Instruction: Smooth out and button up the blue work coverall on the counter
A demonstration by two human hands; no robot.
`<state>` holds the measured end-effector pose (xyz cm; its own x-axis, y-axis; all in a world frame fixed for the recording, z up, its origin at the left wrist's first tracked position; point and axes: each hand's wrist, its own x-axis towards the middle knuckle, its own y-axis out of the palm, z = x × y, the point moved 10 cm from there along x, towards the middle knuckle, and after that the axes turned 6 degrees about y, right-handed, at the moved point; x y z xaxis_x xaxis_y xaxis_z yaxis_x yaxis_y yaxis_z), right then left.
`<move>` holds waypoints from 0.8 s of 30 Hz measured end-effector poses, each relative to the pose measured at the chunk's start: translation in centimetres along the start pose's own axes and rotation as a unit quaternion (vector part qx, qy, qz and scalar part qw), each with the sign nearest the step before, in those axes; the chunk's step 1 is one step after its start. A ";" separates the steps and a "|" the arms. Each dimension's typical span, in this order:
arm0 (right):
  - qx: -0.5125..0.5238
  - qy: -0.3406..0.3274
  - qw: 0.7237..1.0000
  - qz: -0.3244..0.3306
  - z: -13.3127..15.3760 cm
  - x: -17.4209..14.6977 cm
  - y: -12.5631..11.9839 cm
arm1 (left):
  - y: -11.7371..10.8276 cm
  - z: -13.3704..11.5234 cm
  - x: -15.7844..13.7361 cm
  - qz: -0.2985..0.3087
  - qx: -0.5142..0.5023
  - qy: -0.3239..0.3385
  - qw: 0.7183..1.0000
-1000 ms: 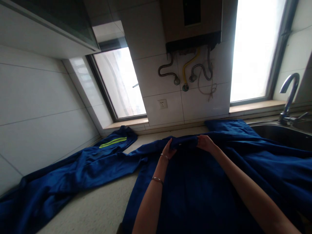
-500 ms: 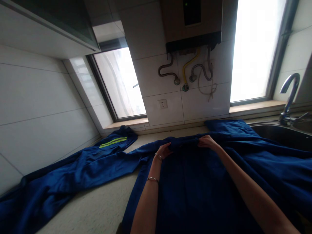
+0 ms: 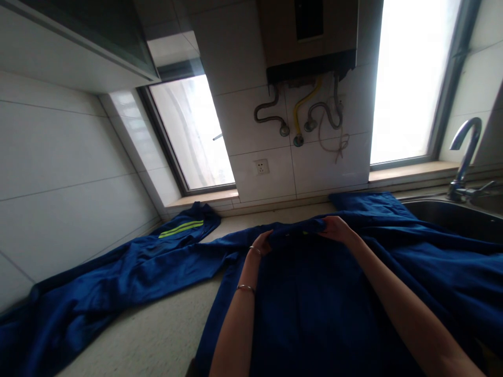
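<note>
A dark blue work jacket [image 3: 310, 303] lies spread over the counter in front of me. My left hand [image 3: 262, 243] is closed on the left end of its collar-like upper edge, the fingers partly hidden by cloth. On the other end of that edge, my right hand [image 3: 336, 230] pinches the fabric, which is slightly lifted and turned. A small yellow-green patch and a pale spot show on the fabric between the hands. To the left stretches more blue cloth [image 3: 129, 277], like a sleeve, with two yellow-green stripes [image 3: 181, 229] near its far end.
A speckled pale counter [image 3: 157, 324] lies under the cloth. More blue fabric [image 3: 369, 204] reaches the sink [image 3: 440, 214] with its curved faucet [image 3: 467, 152] at right. A water heater [image 3: 310, 36] with hoses hangs above, between two windows. An upper cabinet [image 3: 78, 42] juts out at left.
My right hand has lifted and turned the collar edge a little, so the yellow-green patch now shows. The left hand has shifted slightly left. The rest of the cloth lies as before.
</note>
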<state>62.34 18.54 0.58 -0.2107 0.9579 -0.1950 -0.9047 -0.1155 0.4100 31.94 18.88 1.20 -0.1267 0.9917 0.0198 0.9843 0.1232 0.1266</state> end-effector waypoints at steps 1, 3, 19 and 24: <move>0.031 0.023 0.999 0.017 -0.3 0.0 0.5 | 0.0 0.0 -0.1 -0.013 0.019 -0.007 1.000; 0.045 0.036 0.998 0.037 -0.1 -0.2 1.3 | 0.0 -1.6 -0.8 -0.058 0.075 0.044 0.994; -0.247 -0.017 0.959 0.134 0.8 -2.9 6.3 | 11.9 -3.0 -5.7 0.162 0.155 0.220 0.949; -0.294 -0.052 0.951 0.080 2.0 -2.7 5.8 | 11.9 -4.0 -6.1 0.174 0.124 0.255 0.943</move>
<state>58.41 15.85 5.26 -0.3526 0.9331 -0.0704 -0.9215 -0.3593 -0.1474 43.94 14.15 6.56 0.2296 0.8348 0.5004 0.9676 -0.1402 -0.2101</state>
